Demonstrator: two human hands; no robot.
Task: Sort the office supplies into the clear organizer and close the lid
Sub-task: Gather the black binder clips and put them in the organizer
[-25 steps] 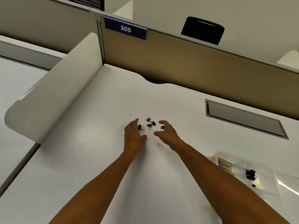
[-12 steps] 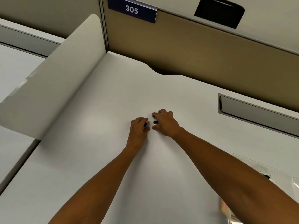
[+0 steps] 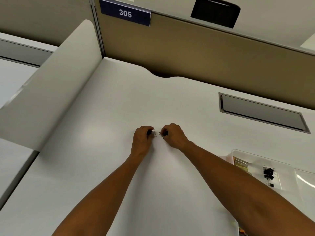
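My left hand (image 3: 142, 140) grips small black binder clips (image 3: 150, 132) with silver wire loops at the middle of the white desk. Close to its right, my right hand (image 3: 173, 136) holds other black binder clips (image 3: 165, 133) in curled fingers. The two hands are a little apart, both just above the desk. The clear organizer (image 3: 255, 165) lies open at the right, behind my right forearm. It holds black binder clips (image 3: 268, 172) in one compartment and yellowish paper clips (image 3: 240, 163) in another. Its clear lid (image 3: 305, 180) lies open to the right.
A curved white side panel (image 3: 51, 92) rises along the desk's left edge. A tan partition (image 3: 196, 51) with a "305" sign (image 3: 125, 13) stands behind. A grey cable hatch (image 3: 262, 112) is set into the desk at the right rear.
Both hands went from open around the loose clips to closing on them, then drew slightly apart with the clips inside. The camera view shifted, bringing the organizer back into sight.
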